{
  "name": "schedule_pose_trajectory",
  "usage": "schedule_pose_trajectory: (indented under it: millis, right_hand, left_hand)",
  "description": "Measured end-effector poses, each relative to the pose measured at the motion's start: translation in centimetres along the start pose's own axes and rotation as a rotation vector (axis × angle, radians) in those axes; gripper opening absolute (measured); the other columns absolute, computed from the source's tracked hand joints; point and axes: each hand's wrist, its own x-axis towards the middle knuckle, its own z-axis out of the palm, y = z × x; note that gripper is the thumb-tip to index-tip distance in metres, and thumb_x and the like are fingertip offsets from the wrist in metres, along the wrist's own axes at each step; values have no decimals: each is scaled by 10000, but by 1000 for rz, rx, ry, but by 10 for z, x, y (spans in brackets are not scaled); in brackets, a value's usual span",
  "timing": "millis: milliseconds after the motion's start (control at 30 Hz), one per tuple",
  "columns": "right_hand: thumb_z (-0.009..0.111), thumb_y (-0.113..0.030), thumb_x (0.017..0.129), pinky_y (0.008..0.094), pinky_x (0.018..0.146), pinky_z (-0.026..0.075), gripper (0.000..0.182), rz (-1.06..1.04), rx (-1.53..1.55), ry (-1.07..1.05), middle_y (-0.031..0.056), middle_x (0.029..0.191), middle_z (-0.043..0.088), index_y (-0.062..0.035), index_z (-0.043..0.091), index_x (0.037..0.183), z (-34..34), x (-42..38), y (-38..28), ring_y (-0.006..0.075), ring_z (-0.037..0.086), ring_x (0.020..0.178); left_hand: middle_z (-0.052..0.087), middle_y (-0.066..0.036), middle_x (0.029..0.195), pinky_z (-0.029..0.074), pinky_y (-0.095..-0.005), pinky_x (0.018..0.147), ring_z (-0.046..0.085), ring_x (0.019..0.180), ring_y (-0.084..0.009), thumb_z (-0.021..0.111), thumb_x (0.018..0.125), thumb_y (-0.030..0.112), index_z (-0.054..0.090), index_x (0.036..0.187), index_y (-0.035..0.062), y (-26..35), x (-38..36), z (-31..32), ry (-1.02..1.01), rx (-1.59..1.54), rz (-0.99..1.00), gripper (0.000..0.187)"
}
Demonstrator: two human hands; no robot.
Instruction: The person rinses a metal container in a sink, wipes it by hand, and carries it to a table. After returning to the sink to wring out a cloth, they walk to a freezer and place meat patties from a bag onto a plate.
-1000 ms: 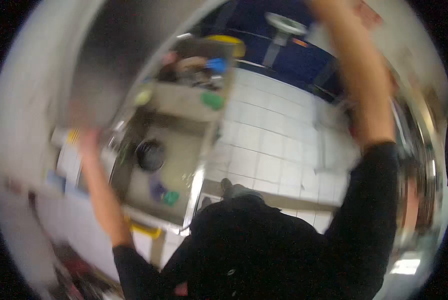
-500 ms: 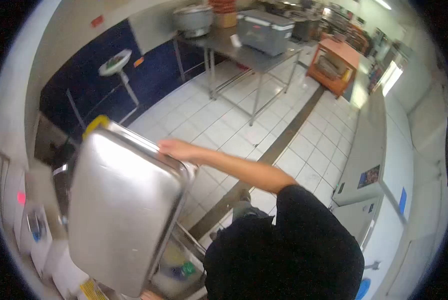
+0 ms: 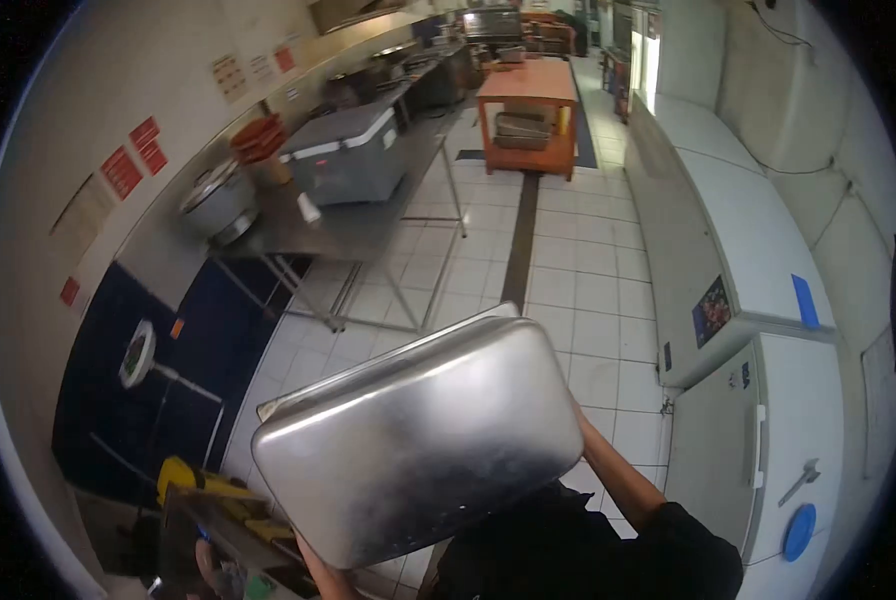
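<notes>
A large rectangular stainless steel pan [image 3: 423, 440] with rounded corners is held out before my body, its smooth underside facing me. Behind its far side shows the rim of a second metal tray [image 3: 388, 352], nested close against it. My right hand [image 3: 588, 436] grips the pan's right end, the fingers hidden behind the metal. At the lower left corner my left hand [image 3: 322, 572] is closed on the edge, also partly hidden.
A steel table [image 3: 353, 225] on the left bears a grey cooler [image 3: 346, 165] and a large pot [image 3: 218, 203]. An orange table [image 3: 528, 85] stands farther ahead. White freezers [image 3: 713, 240] line the right side. A pedestal scale [image 3: 140, 352] and yellow object [image 3: 203, 482] are at left.
My view has swung to the left and forward along the room. The pan has moved right and turned from upright to lying broadside, both hands still on it.
</notes>
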Motion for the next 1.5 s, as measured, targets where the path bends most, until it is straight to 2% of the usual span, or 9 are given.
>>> schedule_pose_trajectory:
  millis: [600, 733, 800, 967, 1100, 1200, 1300, 1333, 1500]
  right_hand:
    - [487, -252, 937, 365, 863, 470, 402, -202, 936, 89, 140, 1122, 601, 41, 520, 1210, -169, 229, -196, 206, 569, 1028]
    - [527, -288, 909, 412, 895, 449, 421, -49, 646, -46, 131, 1170, 580, 26, 536, 1189, -271, 333, -169, 251, 553, 1053]
    - [536, -350, 914, 366, 849, 494, 462, 51, 54, 224, 138, 1015, 645, 59, 548, 1128, -248, 348, -220, 245, 623, 953]
    - [634, -202, 745, 345, 884, 420, 425, 237, -234, 604, 78, 973, 638, 24, 568, 1099, -265, 363, -264, 226, 575, 922]
    - [597, -246, 773, 334, 847, 422, 381, 35, -28, 701, 60, 925, 623, -12, 582, 1073, -324, 369, -213, 197, 561, 880]
    - [494, -364, 907, 316, 826, 423, 356, -139, -109, 684, 58, 914, 630, -31, 603, 967, -389, 397, -162, 180, 562, 856]
    - [438, -367, 971, 302, 804, 429, 367, -141, -337, 840, 37, 863, 628, -57, 612, 882, -416, 431, -158, 154, 566, 811]
    - [509, -349, 909, 305, 786, 457, 522, 302, -388, 762, 69, 1078, 602, -11, 475, 1306, -460, 448, -170, 172, 569, 927]
    - [541, -161, 840, 238, 708, 414, 430, 35, -154, 794, 15, 957, 597, -40, 512, 1251, -444, 656, -351, 92, 533, 782]
  left_hand:
    - [600, -123, 734, 381, -350, 636, 515, 655, -201, 606, 824, 220, 598, 727, 37, -27, 422, 440, -816, -454, 860, 207]
    - [497, -34, 472, 345, -319, 615, 421, 446, -165, 581, 842, 204, 480, 482, 63, -17, 492, 546, -668, -315, 751, 399]
    - [505, -22, 484, 346, -317, 628, 428, 457, -156, 626, 824, 340, 488, 496, 64, -13, 519, 613, -712, -362, 654, 451]
    - [542, 1, 712, 360, -320, 683, 500, 656, -166, 758, 611, 576, 547, 775, 78, -35, 581, 785, -728, -460, 740, 565]
    - [528, 13, 848, 387, -292, 719, 504, 767, -144, 807, 641, 249, 515, 1010, 88, -135, 606, 881, -723, -199, 399, 497]
    - [512, 5, 981, 369, -256, 818, 468, 911, -106, 685, 756, 62, 545, 1011, 80, -205, 634, 939, -1166, -286, -222, 291]
    - [613, -53, 1115, 450, -297, 908, 573, 1011, -171, 687, 743, 19, 546, 1204, 40, -237, 681, 998, -1259, -248, -402, 482]
    - [588, -79, 1178, 448, -306, 924, 574, 1033, -184, 674, 732, 27, 513, 1241, 12, -260, 698, 1014, -1248, -276, -539, 534]
    - [550, -123, 1266, 434, -324, 955, 574, 1063, -209, 579, 809, 150, 484, 1281, -22, -360, 784, 1088, -1162, -494, -887, 511]
